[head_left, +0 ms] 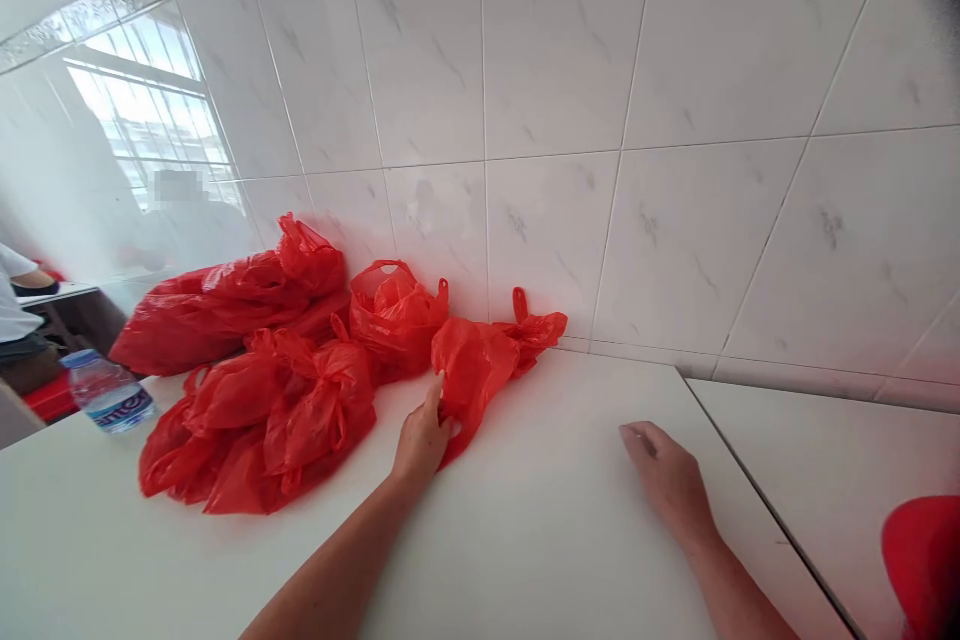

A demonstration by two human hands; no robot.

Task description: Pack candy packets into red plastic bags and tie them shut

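Note:
My left hand (424, 435) is at the near left edge of a red plastic bag (480, 365), with the thumb and fingers closed on its thin film. This bag is crumpled and lies on the white table near the wall, its twisted end and handle loop pointing right. My right hand (667, 480) rests over the table to the right, fingers curled in towards the thumb, with nothing visible in them. Left of my left hand sit another rounded red bag (397, 320) with its handles up and a heap of knotted red bags (262, 420).
A large red bundle (232, 305) lies against the tiled wall (555, 240). At the table's left edge is a water bottle (109, 395) with a blue cap. A seam (772, 500) splits the tabletop. A red object (926, 560) stands far right. Part of another person (19, 295) shows far left.

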